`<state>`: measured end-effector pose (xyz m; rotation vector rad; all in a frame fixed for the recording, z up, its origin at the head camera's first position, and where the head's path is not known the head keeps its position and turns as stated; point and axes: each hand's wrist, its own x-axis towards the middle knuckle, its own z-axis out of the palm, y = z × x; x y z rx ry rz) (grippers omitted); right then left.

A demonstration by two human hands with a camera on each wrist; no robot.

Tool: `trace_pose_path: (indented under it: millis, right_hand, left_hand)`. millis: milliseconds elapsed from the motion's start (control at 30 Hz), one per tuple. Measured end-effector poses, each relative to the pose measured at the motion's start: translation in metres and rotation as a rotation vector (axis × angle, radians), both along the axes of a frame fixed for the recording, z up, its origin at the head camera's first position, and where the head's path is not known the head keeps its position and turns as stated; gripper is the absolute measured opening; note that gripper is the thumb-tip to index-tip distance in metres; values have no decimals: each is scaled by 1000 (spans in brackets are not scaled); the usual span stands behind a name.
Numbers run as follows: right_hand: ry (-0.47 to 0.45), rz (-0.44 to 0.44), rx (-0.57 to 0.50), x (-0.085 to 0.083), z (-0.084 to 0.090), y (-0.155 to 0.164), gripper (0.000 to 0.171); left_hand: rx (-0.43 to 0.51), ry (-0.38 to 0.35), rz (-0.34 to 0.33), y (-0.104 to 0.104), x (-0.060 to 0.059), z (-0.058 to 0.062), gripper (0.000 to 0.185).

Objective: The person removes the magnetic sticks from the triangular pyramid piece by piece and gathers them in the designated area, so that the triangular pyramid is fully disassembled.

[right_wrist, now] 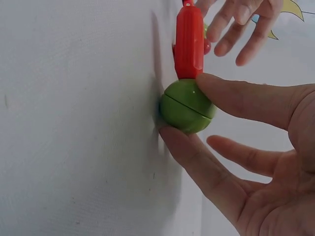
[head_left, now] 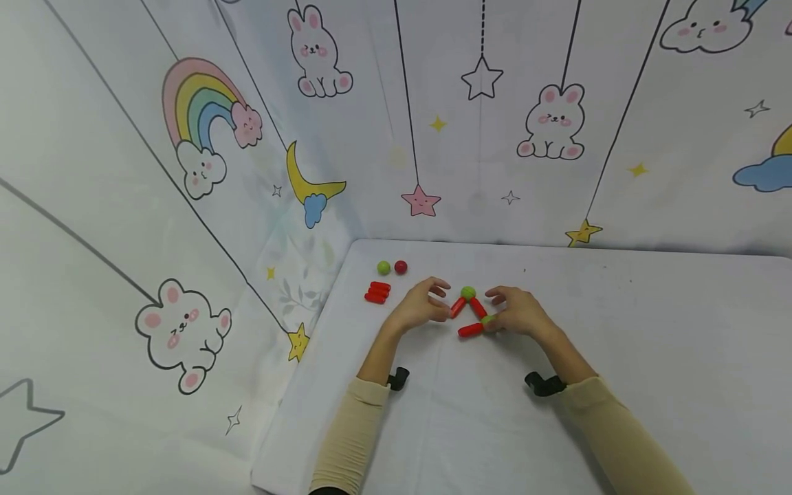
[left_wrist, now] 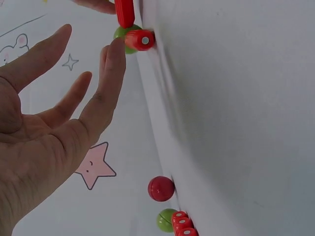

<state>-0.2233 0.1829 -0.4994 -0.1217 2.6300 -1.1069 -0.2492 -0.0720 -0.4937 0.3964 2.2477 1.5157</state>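
A partial triangle of red sticks (head_left: 468, 315) and green balls (head_left: 468, 293) is laid on the tabletop (head_left: 619, 330). The corner ball (right_wrist: 187, 105) is pinched by the right hand (head_left: 520, 313); the left hand (head_left: 422, 307) is held open beside a stick. Spare pieces (head_left: 377, 292) lie unused, so closing is judged outstanding.

Playroom: cartoon-bunny backdrop (head_left: 551, 124), toys

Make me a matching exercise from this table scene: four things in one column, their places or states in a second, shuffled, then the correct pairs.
Things:
1. Right hand
2. Left hand
3. Dark red ball
4. Stack of red sticks

Places or states:
A. Lies loose beside a green ball, far from both hands
B. Pinches the green ball at the lower corner of the stick figure
C. Fingers straight, touching the figure's left stick
D. Piled left of the left hand

Pairs: 1-B, 2-C, 3-A, 4-D
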Motion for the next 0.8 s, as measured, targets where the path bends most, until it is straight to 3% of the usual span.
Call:
trace_pose_path:
  millis: [400,800]
  right_hand:
    - [-10,13,-67,1,0,-4,71]
    - [-15,12,-69,1,-1,-4,74]
  left_hand:
    - [-54,-3,-83,9,4,-3,62]
    - [-2,-44,-132,12,4,-6,66]
